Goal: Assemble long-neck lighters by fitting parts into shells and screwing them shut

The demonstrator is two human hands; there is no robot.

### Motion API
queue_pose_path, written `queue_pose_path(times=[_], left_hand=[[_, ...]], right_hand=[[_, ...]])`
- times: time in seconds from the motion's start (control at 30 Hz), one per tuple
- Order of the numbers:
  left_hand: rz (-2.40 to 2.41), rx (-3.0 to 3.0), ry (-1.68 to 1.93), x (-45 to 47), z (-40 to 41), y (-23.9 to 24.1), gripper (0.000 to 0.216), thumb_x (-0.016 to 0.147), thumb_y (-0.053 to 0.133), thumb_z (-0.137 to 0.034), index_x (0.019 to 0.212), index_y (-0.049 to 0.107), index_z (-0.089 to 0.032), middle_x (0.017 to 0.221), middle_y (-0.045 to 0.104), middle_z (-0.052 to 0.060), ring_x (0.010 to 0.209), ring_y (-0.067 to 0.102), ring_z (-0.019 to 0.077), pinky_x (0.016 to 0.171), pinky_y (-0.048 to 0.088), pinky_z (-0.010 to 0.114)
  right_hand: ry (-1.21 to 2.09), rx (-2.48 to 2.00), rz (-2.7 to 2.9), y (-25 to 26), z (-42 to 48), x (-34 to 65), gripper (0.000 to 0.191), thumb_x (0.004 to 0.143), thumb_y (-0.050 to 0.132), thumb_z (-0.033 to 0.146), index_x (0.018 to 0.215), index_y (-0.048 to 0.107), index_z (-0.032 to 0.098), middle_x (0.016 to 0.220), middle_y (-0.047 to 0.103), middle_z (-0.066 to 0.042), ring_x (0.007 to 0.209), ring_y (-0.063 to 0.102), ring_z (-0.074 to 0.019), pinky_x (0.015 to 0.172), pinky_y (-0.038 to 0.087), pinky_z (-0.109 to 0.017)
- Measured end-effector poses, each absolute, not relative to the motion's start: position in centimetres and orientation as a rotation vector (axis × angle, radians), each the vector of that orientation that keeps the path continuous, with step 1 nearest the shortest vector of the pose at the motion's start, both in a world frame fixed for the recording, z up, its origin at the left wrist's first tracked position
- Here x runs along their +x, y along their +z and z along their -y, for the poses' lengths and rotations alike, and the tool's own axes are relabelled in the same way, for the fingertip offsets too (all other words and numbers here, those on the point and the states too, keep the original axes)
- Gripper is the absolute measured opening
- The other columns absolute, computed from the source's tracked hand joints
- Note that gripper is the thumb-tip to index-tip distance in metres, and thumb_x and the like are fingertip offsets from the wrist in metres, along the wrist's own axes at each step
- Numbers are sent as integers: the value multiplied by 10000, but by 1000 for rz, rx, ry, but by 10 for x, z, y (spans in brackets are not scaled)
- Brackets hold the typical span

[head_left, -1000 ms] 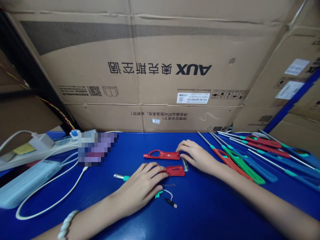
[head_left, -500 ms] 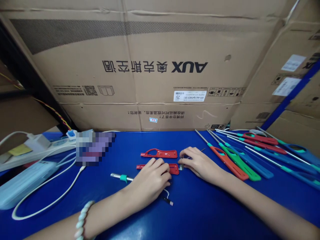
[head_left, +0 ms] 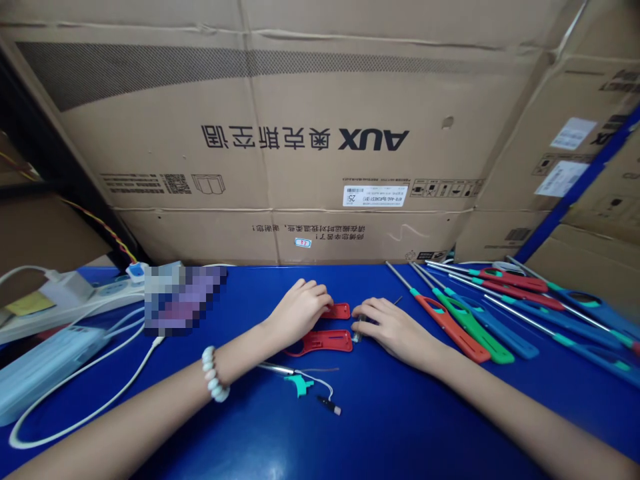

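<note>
My left hand [head_left: 303, 308] is closed over the upper red lighter handle half [head_left: 341, 311], fingertips bent down at it; what they pinch is hidden. Just below lies the second red handle half [head_left: 327, 341], its hollow side up. My right hand [head_left: 393, 328], fingers curled, holds a small clear part [head_left: 357, 337] beside the right ends of both halves. A thin rod [head_left: 398, 301] shows behind that hand. Nearer to me lie a metal lighter tube [head_left: 277, 367], partly behind my left forearm, a green trigger [head_left: 299, 385] and a black igniter piece [head_left: 329, 404] with a white wire.
Several long lighters, among them an orange one [head_left: 450, 327] and a green one [head_left: 475, 330], lie at the right. On the left are a power strip [head_left: 113, 293], a light blue power bank [head_left: 50, 363] and a white cable [head_left: 90, 433]. A cardboard wall [head_left: 300, 87] stands behind.
My left hand has moved up and away from the lower red half to the upper one, uncovering the green trigger and wire. My right hand keeps its place beside the halves.
</note>
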State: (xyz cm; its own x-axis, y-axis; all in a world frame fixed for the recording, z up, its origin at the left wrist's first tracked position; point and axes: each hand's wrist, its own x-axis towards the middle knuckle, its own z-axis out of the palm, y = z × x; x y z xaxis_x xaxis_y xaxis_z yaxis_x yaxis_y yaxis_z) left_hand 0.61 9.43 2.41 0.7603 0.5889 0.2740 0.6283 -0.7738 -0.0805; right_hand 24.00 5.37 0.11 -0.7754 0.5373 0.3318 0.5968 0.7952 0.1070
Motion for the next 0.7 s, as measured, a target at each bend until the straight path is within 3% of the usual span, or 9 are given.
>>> queue_pose_path(times=[0.23, 0.7], left_hand=[[766, -2771, -245, 19, -112, 18, 154, 914, 541, -122, 809, 651, -147, 825, 600, 40, 824, 491, 199, 720, 294, 320], [717, -2777, -210, 11, -112, 24, 222, 933, 466, -63, 862, 660, -146, 851, 584, 46, 822, 489, 188, 728, 328, 316]], right_hand=[[-241, -912, 2727, -1, -54, 242, 232, 932, 441, 94, 1059, 615, 178, 1087, 599, -94, 1022, 494, -217, 855, 429, -368], [-187, -904, 2723, -3, -55, 242, 237, 941, 411, 98, 1056, 602, 180, 1071, 599, -93, 1014, 499, -206, 856, 442, -366]])
